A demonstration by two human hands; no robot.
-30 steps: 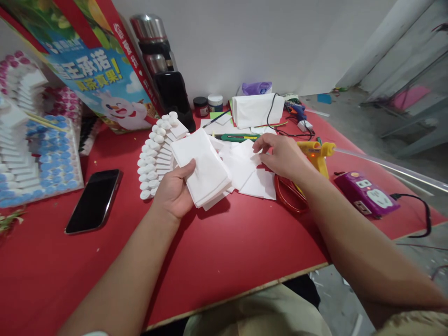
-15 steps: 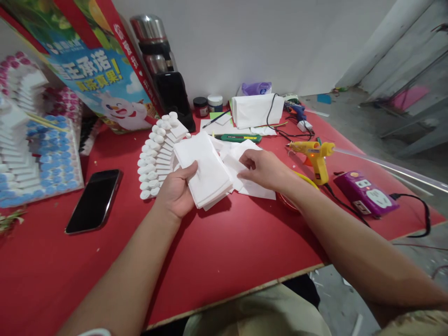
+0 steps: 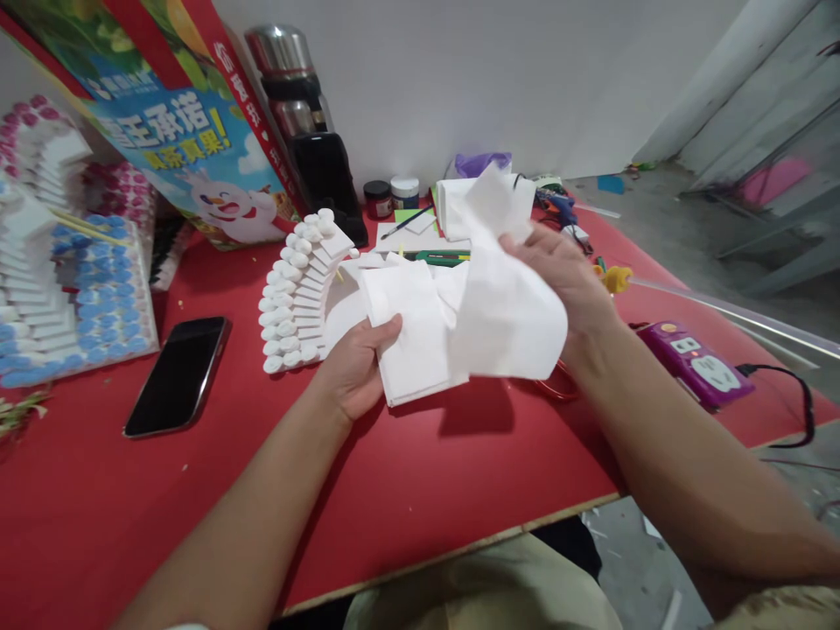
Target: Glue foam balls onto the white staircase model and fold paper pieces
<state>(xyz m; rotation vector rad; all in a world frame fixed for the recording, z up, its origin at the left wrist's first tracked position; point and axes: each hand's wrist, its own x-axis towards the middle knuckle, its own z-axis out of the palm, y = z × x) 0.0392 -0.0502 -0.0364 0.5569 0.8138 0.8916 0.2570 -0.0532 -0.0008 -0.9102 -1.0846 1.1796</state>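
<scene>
My left hand (image 3: 360, 363) grips a stack of folded white paper (image 3: 415, 337), thumb on top, above the red table. Pinched in my right hand (image 3: 557, 276) is a loose white paper sheet (image 3: 508, 311), lifted and curling to the right of the stack; my fingertips are partly behind it. Left of the stack stands a curved white piece (image 3: 298, 293) with rows of rounded white knobs along its outer edge. A green cutter knife (image 3: 443, 257) lies behind the papers, partly covered.
A black phone (image 3: 177, 376) lies on the red table (image 3: 394, 499) at left. Blue-and-white craft pieces (image 3: 108, 297), a printed bag (image 3: 197, 149) and a steel flask (image 3: 282, 61) stand behind. At right are a yellow glue gun (image 3: 615, 279), mostly hidden, and a purple power socket (image 3: 696, 363).
My right hand has risen up and to the right, lifting a white sheet from the papers on the table. My left hand, with the stack, has shifted slightly right.
</scene>
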